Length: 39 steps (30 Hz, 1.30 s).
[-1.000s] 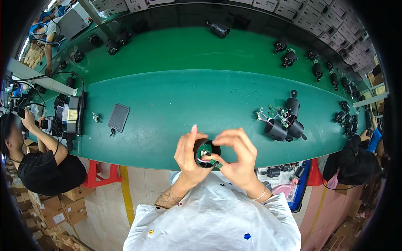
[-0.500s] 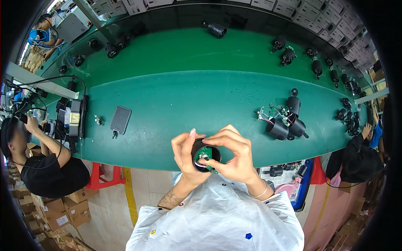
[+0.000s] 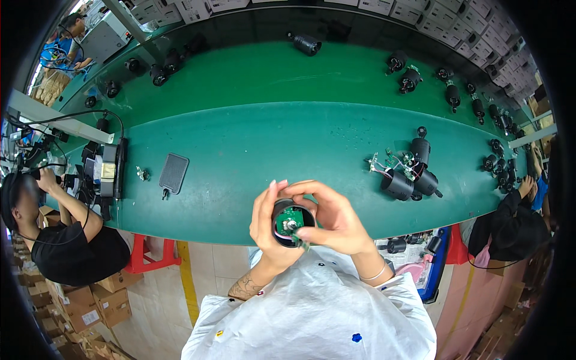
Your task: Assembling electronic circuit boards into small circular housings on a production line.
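Note:
Close to my body, over the table's near edge, I hold a black cylindrical housing (image 3: pixel 279 208) with its open end toward me. Inside it sits a green circuit board (image 3: pixel 290 217), and a small green part hangs out at the lower right of the rim. My left hand (image 3: pixel 269 231) is closed round the housing's left side. My right hand (image 3: pixel 339 225) is closed too, its fingers round the far side and its thumb at the right of the opening, by the small green part. The thumb hides some of the opening.
Black housings (image 3: pixel 397 184) with wired circuit boards stand to the right. On the left lie a dark flat rectangular device (image 3: pixel 174 173) and a small circuit board (image 3: pixel 142 173). A blue tray (image 3: pixel 443 252) of parts is below the table edge. Co-workers sit at both sides.
My right thumb has drawn back from inside the opening toward its right rim, showing more of the board. My right fingers have moved farther round the far side of the housing.

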### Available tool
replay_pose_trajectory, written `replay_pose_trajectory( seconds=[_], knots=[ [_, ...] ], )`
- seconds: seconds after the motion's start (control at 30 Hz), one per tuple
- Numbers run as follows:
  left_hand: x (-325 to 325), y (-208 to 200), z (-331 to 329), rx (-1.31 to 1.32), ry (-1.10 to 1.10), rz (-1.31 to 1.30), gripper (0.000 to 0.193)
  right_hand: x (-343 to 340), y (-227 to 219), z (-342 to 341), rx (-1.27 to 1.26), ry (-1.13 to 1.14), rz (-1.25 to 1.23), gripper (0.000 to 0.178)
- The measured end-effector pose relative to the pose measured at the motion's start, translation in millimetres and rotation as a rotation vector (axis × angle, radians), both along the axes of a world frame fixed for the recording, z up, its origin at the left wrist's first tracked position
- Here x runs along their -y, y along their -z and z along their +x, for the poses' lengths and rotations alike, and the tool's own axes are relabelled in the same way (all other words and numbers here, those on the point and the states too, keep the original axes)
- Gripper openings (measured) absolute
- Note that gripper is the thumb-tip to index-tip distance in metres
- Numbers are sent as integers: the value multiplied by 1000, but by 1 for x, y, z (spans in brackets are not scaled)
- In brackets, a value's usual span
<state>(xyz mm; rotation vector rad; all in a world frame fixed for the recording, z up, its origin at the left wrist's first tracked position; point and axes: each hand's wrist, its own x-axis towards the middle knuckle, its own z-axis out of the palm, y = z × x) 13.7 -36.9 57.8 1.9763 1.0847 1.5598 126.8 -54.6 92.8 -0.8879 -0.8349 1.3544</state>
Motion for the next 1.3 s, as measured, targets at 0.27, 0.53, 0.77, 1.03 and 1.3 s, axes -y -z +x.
replay_pose_trajectory(
  seconds=[0.27, 0.53, 0.77, 1.03, 1.3],
  knots=[
    [-3, 9, -6, 57, 48, -131, 67, 10, 8, 12, 558, 180, 446, 29],
    [5, 7, -1, 40, 146, -296, 62, 12, 8, -6, 449, 480, 265, 24],
    [1, 7, 0, 88, 257, -317, 63, 11, 16, -4, 628, 526, 473, 23],
    [-2, 5, -9, 151, 278, -273, 62, 11, 3, 4, 610, 387, 398, 20],
    [1, 13, -3, 297, 319, -204, 47, 11, -8, 5, 677, 205, 219, 15]
  ],
)
